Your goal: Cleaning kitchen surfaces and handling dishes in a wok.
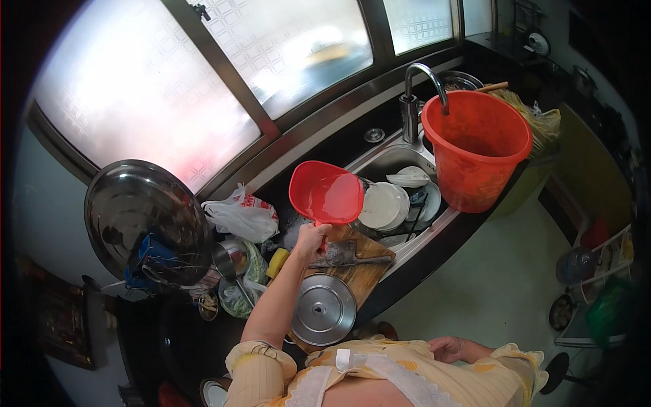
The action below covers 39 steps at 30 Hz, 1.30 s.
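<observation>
My left hand [311, 240] grips the handle of a red plastic dipper [325, 193], which is over the counter at the left edge of the sink. The dipper seems to hold some clear water. Beneath that hand, a cleaver [335, 254] with a wet blade lies on a wooden cutting board [370, 277]. White plates [382, 206], bowls [409, 176] and dark chopsticks [418, 216] fill the steel sink basin [394, 155]. At my waist is my right hand [447, 350], against my clothing, its fingers partly hidden.
A large red bucket [478, 152] stands at the sink's right side under the curved faucet [427, 71]. A round metal lid [323, 309] rests on the board's near end. Leftward are a yellow sponge [277, 262], a white plastic bag [243, 213], a ladle [229, 264] and a big upright lid [145, 208].
</observation>
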Available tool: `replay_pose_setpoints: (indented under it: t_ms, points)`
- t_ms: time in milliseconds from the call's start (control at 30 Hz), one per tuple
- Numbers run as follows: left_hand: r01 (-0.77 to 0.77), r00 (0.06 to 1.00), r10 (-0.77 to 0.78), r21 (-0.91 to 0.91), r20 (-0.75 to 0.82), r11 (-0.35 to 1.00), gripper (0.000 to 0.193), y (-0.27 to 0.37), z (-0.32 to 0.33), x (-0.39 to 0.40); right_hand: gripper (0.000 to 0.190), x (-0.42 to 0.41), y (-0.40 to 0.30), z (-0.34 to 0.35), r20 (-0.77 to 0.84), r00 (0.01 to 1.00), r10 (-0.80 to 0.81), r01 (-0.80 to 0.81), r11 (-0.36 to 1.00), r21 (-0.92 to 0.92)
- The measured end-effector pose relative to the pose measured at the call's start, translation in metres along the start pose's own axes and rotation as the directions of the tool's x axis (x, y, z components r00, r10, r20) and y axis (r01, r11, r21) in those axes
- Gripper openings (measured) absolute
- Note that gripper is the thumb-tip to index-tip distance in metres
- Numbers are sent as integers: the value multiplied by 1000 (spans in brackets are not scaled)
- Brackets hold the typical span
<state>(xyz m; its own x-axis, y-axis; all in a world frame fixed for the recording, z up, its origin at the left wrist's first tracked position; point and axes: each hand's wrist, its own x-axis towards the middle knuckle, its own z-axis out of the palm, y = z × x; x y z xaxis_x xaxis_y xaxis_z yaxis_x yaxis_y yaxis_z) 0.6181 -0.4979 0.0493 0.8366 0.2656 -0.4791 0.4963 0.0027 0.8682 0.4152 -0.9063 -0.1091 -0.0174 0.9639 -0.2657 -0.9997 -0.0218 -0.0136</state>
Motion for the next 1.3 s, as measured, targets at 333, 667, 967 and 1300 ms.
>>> replay_pose_setpoints:
  t_ms: [333,667,967,1300]
  points:
    - [-86,995,89,63,-49,994,23,-1,0,13,55,-8,-19,18,-130,964,-232,243,967,73]
    - [-230,761,614,798,-209,557,31,6,-4,13,52,-45,-40,5,-256,966,18,-46,993,-106]
    - [-147,707,690,924,-152,354,27,15,2,6,44,-35,-52,-18,-419,862,286,-407,883,-234]
    - [-257,676,730,894,-105,367,25,0,-3,-25,41,-22,-71,-23,-555,760,338,-599,696,-396]
